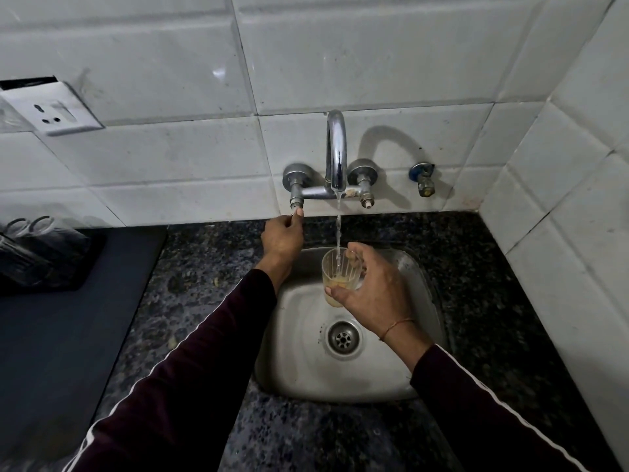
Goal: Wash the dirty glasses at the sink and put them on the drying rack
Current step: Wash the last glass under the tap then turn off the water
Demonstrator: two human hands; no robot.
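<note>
My right hand (pixel 376 294) grips a clear ribbed glass (pixel 340 275) with yellowish residue at its bottom, held upright over the steel sink (pixel 299 362). A thin stream of water (pixel 338 229) falls from the chrome tap spout (pixel 336 148) into the glass. My left hand (pixel 283 235) reaches up with fingertips pinching the left tap valve (pixel 296 202). Several other clear glasses (pixel 30 229) stand at the far left on a dark mat (pixel 68 321).
Dark speckled granite counter (pixel 190 267) surrounds the sink, whose drain (pixel 343 338) sits in its middle. White tiled walls stand behind and to the right. A wall socket (pixel 58 114) is at upper left, and a small blue-collared valve (pixel 423 180) sits right of the tap.
</note>
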